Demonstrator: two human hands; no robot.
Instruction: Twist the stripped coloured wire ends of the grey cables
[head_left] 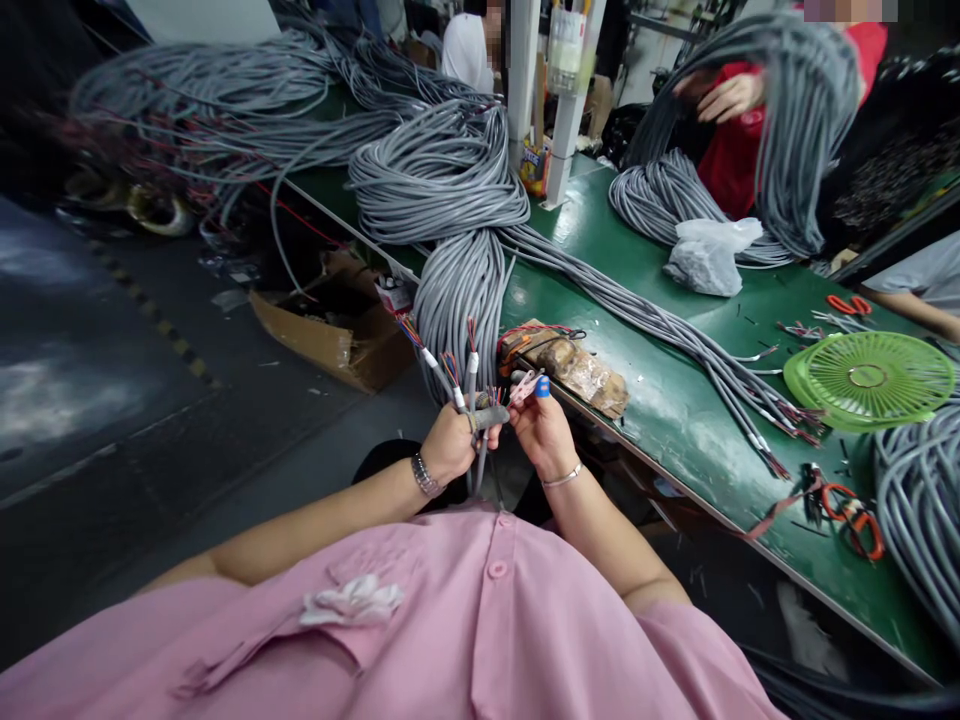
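My left hand (450, 440) is closed round the ends of several grey cables (459, 300) that hang off the green bench. Coloured inner wires (450, 365) stick up from the stripped cable ends above my fist. My right hand (541, 425) sits right beside it, fingers pinched on thin pink and red wire strands (523, 388) at a cable end. A blue cover (542, 386) is on one right fingertip. Both wrists wear a bracelet.
The green bench (675, 420) carries big grey cable coils (442, 170), a tape-wrapped block (577, 372), a green fan grille (870, 378), orange-handled scissors (851, 512) and a plastic bag (709, 255). A cardboard box (330, 335) stands on the floor. Another person in red (731, 130) handles cables across the bench.
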